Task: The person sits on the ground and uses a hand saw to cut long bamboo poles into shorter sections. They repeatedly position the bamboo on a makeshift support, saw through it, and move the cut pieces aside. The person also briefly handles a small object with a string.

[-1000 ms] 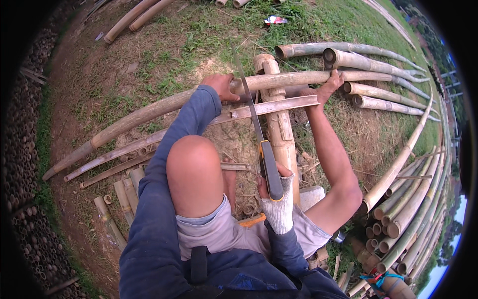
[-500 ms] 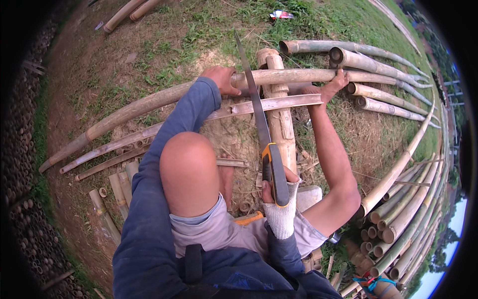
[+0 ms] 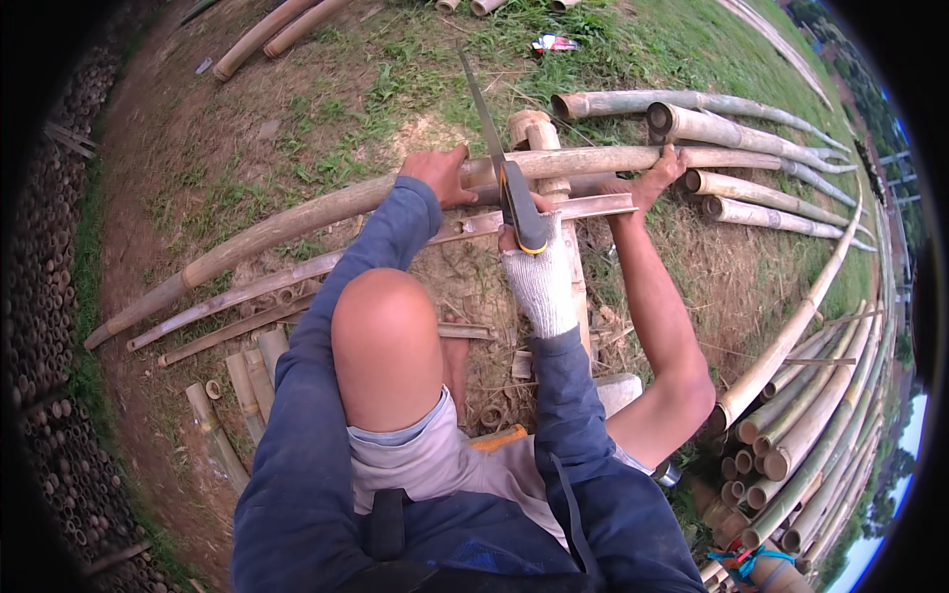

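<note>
A long bamboo pole (image 3: 282, 221) lies across in front of me, resting on an upright-looking bamboo support (image 3: 556, 184). My left hand (image 3: 437, 176) is closed round the pole, just left of the saw. My right hand (image 3: 539, 279), in a white knitted glove with bare fingertips, grips the black and yellow handle of a handsaw (image 3: 520, 210). The blade points away from me and crosses the pole between my left hand and the support. My bare right foot (image 3: 647, 186) presses on the pole further right. A split bamboo strip (image 3: 593, 206) lies on the near side.
Several bamboo poles (image 3: 727, 128) lie on the grass at the far right, and a larger stack (image 3: 791, 445) sits at the near right. Short bamboo pieces (image 3: 217, 435) lie at the left. A pale block (image 3: 618, 392) is beside my right thigh.
My right hand has pushed the saw forward, away from me, so its handle is now close to the pole. My left hand and right foot stay on the pole.
</note>
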A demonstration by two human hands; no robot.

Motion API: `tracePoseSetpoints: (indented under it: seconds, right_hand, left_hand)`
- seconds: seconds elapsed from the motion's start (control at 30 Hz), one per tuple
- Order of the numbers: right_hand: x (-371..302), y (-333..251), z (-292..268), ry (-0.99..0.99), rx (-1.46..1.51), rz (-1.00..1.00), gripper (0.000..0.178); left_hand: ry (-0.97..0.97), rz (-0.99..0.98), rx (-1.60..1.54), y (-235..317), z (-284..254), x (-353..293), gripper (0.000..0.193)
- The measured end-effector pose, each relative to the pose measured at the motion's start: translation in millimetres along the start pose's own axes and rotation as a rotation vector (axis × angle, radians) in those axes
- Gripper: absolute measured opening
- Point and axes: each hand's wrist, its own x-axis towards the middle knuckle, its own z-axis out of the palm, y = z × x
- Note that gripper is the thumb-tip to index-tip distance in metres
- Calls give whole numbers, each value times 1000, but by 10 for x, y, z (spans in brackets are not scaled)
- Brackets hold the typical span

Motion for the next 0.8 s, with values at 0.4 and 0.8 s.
tracePoseSetpoints:
  seconds: [0.4,0.8]
  right_hand:
    - [-1112,-735,-487,-27,-99,219,53]
    - [-1829,-944,-722,-56,-265,246,64]
  left_hand:
    - [-66,13,30,-120,115,194,77]
    - [-102,50,27,-160,51,260,73]
